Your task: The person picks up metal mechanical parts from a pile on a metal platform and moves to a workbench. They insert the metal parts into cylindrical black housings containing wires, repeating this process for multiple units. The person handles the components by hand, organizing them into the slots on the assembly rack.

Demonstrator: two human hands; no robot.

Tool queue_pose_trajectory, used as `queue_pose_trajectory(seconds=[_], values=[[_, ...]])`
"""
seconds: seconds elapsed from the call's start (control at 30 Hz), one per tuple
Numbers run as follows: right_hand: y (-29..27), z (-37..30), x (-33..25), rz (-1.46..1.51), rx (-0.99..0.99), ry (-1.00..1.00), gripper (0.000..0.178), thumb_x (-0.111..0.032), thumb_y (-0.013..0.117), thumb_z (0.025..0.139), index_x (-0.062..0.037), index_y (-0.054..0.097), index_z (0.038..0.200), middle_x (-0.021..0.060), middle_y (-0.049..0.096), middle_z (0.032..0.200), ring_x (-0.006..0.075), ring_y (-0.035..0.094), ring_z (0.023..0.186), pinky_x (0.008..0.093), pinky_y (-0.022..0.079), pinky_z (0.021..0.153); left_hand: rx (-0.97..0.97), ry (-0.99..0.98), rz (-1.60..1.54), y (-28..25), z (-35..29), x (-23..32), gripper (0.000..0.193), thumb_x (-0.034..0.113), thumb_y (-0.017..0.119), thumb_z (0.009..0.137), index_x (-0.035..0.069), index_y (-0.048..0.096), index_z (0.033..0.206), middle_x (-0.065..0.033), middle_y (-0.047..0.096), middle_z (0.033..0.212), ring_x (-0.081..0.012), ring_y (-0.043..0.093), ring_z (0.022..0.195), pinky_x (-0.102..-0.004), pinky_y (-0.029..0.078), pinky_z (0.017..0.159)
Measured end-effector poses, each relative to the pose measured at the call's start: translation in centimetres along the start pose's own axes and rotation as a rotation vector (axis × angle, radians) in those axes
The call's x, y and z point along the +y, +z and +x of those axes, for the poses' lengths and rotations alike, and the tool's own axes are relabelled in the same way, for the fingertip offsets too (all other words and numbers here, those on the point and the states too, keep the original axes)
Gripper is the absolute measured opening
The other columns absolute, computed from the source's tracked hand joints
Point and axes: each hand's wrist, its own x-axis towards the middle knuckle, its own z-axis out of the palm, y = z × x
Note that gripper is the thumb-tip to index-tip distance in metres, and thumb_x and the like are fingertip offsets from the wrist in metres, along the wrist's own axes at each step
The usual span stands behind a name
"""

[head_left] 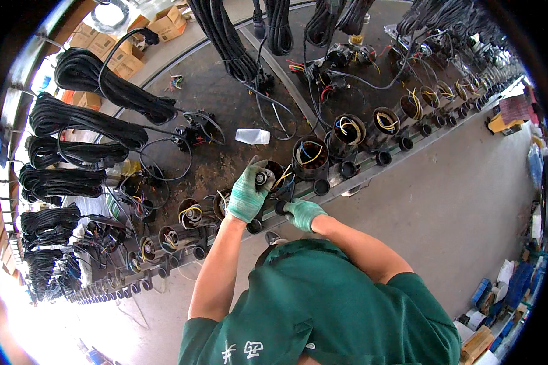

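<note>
My left hand (248, 193), in a green knit glove, is closed around a small round dark part with a shiny metal centre (261, 178). It is held at the mouth of a black cylindrical housing (275, 169), from which yellow and blue wires (282, 178) stick out. My right hand (303, 214), gloved alike, has its fingers closed on a short black round tube end (281, 207) at the near side of that housing. Just right of it stands another open black housing (310, 157) with wires inside.
More wired housings line the bench edge both ways. On the dark bench top (216, 161) lie a clear plastic cup (252, 136) and black wired assemblies (192, 135). Thick bundles of black cable (112, 85) hang at the left and far side. Cardboard boxes (167, 24) stand beyond.
</note>
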Motion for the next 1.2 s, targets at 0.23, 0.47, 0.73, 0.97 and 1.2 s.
queue_pose_trajectory(seconds=[0.23, 0.47, 0.73, 0.97, 1.2], values=[[0.9, 0.5, 0.6, 0.004, 0.024, -0.043, 0.031, -0.026, 0.064, 0.098, -0.0135, 0.068, 0.125, 0.0229, 0.067, 0.121, 0.045, 0.068, 0.109, 0.0546, 0.054, 0.094, 0.132, -0.002, 0.091, 0.9, -0.7, -0.8, 0.025, 0.007, 0.071, 0.099, 0.004, 0.057, 0.119, -0.019, 0.069, 0.134, -0.034, 0.069, 0.122, -0.0381, 0.054, 0.097], [0.5, 0.4, 0.5, 0.005, -0.008, -0.013, 0.031, -0.027, 0.063, 0.098, -0.0132, 0.068, 0.125, 0.023, 0.067, 0.121, 0.0448, 0.067, 0.11, 0.054, 0.054, 0.094, -0.036, 0.114, 0.117, 0.3, 1.2, 1.5, 0.03, 0.0, 0.069, 0.093, 0.003, 0.056, 0.12, -0.0197, 0.065, 0.14, -0.039, 0.065, 0.125, -0.0421, 0.047, 0.106], [1.4, 0.9, 1.4, 0.003, 0.018, -0.063, 0.032, -0.026, 0.063, 0.098, -0.0129, 0.068, 0.126, 0.0231, 0.067, 0.122, 0.0447, 0.067, 0.11, 0.0536, 0.055, 0.093, 0.013, 0.057, -0.098, 1.2, 0.7, 0.0, 0.037, -0.007, 0.068, 0.092, 0.003, 0.051, 0.123, -0.0175, 0.068, 0.128, -0.0292, 0.063, 0.094, -0.0442, 0.048, 0.107], [1.4, 0.9, 1.3, -0.01, 0.012, -0.061, 0.032, -0.025, 0.063, 0.097, -0.0136, 0.068, 0.127, 0.0222, 0.068, 0.122, 0.044, 0.066, 0.112, 0.0534, 0.054, 0.095, 0.0, -0.017, -0.039, 1.3, 0.5, -0.1, 0.032, -0.005, 0.066, 0.093, 0.002, 0.053, 0.122, -0.0188, 0.063, 0.13, -0.0423, 0.059, 0.126, -0.0451, 0.047, 0.108], [0.6, 0.5, 1.1, -0.016, 0.026, -0.058, 0.032, -0.027, 0.064, 0.097, -0.0147, 0.067, 0.127, 0.0209, 0.07, 0.118, 0.0435, 0.066, 0.111, 0.0537, 0.054, 0.094, -0.114, 0.083, 0.045, 0.3, 0.5, -0.4, 0.034, -0.005, 0.063, 0.095, 0.001, 0.056, 0.127, -0.0198, 0.062, 0.139, -0.0442, 0.053, 0.138, -0.0482, 0.045, 0.112]])
